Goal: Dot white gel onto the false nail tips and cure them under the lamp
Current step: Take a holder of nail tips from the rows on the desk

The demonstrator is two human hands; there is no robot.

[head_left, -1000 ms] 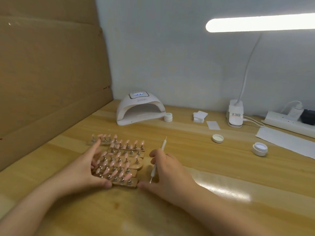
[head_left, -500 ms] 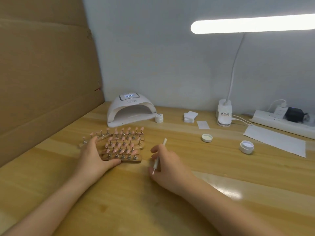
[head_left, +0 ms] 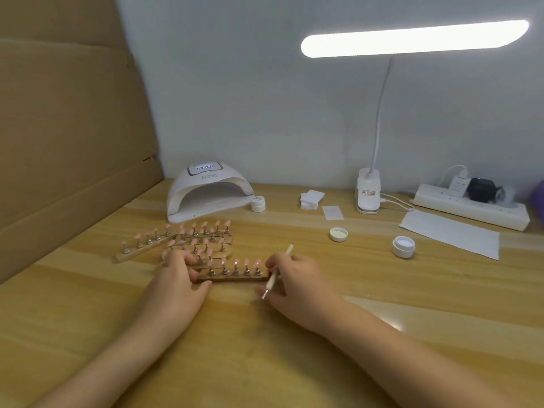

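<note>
**Light wooden strips with fragile tips: hold them by the wood**

The nearest wooden strip (head_left: 235, 276) lies flat on the table (head_left: 382, 290) between both hands. It carries a row of pink nail tips (head_left: 245, 262), each standing on a small metal post. The left hand (head_left: 179, 278) holds the left end of this strip, with the thumb at the near edge and the fingers curled over the top. The right hand (head_left: 297, 284) touches the right end and at the same time grasps a thin dotting tool (head_left: 276, 272), which points down toward the table. More strips (head_left: 203, 240) lie just behind, and one more strip (head_left: 144, 245) lies slanted to their left.

The strip looks light and stiff, so it probably slides easily on the smooth wood and needs only a soft grip. The tips are small and thin and may fall from the posts if a finger pushes them. It is better to take the strip by its two bare ends or its long edges, never from above over the tips.

The open gel pot (head_left: 403, 247) stands well apart to the right, its lid (head_left: 338, 234) nearer. The curing lamp (head_left: 206, 195) stands behind the strips, its opening toward the person. No white dots seem to be on the tips yet, though they are too small to be sure.
</note>
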